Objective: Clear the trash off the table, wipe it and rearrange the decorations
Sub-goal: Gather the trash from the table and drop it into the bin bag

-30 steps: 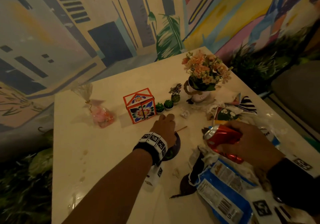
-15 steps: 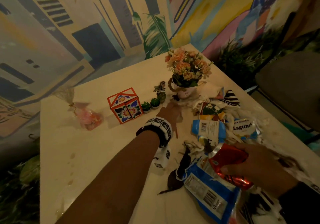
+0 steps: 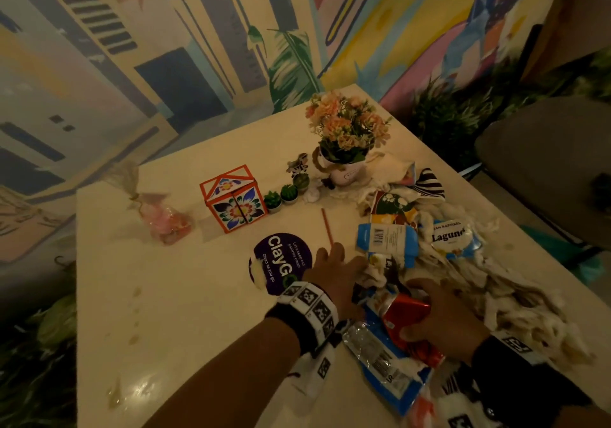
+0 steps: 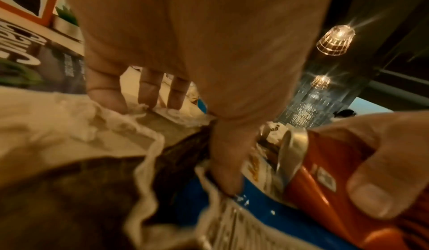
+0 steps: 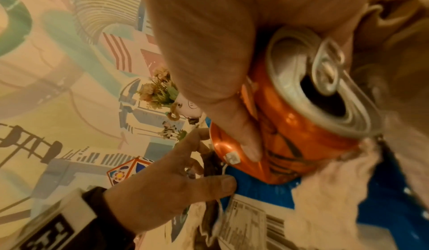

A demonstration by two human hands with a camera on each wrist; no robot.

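My right hand (image 3: 433,318) grips a crushed red can (image 3: 405,310) just above a blue snack wrapper (image 3: 393,365) at the table's near right. The can's opened top (image 5: 325,89) shows in the right wrist view. My left hand (image 3: 340,264) lies beside it with its fingers (image 4: 148,90) straight, touching crumpled tissue (image 4: 111,123). Its thumb (image 4: 226,171) presses on the wrapper's edge, with a dark brown wrapper (image 4: 181,153) between thumb and fingers. More trash lies behind: a barcode packet (image 3: 385,239), a Laguna packet (image 3: 451,237) and a thin red stick (image 3: 327,226).
Along the back of the cream table (image 3: 172,312) stand a flower pot (image 3: 345,150), small cactus pots (image 3: 281,196), an orange floral box (image 3: 233,201) and a pink cellophane bag (image 3: 162,217). A round purple sticker (image 3: 281,262) sits mid-table. Stains mark the left side. A chair (image 3: 545,163) stands right.
My left hand has drawn back from the cactus pots to the trash beside the can, uncovering the purple sticker. My right hand has kept hold of the can and moved nearer.
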